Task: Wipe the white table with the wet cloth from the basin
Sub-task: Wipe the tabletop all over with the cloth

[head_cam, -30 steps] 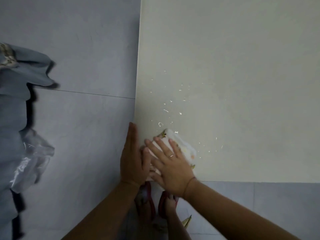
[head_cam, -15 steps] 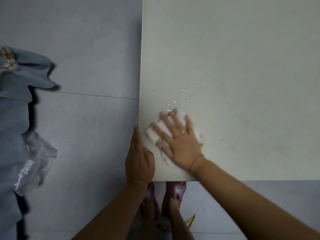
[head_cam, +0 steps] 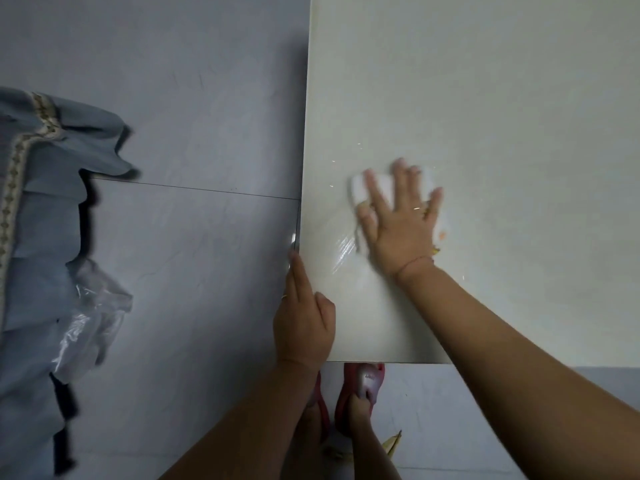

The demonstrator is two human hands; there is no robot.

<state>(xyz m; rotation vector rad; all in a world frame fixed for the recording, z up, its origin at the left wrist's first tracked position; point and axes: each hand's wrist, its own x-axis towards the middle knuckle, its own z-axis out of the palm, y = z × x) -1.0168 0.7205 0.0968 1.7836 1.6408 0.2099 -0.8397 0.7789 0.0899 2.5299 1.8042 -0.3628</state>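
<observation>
While the right hand [head_cam: 398, 220] is lying flat with its fingers spread apart, the white cloth [head_cam: 360, 192] is being pressed beneath it against the pale surface [head_cam: 502, 98]. Nothing is being gripped by this hand; the palm and fingers are simply being held down on the cloth, whose edges are showing past the fingertips on the far side and beside the thumb. A thin cord is being worn at the wrist. Just near the wrist, on the side toward the near left corner, a wet glossy streak [head_cam: 343, 251] is being shown on the surface, and a few small bright specks are lying around the cloth. A small orange and yellow scrap [head_cam: 441, 235] is lying just beside the hand's outer edge.

The left hand [head_cam: 304, 320] is being held against the left edge of the surface near that corner, its fingers together and straight along the edge, its thumb resting on top; nothing is being held in it.

Below the near edge, red slippers [head_cam: 363, 379] are being worn on the grey tiled floor [head_cam: 190, 98]. Well apart to the left, blue cloth with a patterned trim [head_cam: 38, 202] is hanging, with clear plastic [head_cam: 90, 320] beside it.
</observation>
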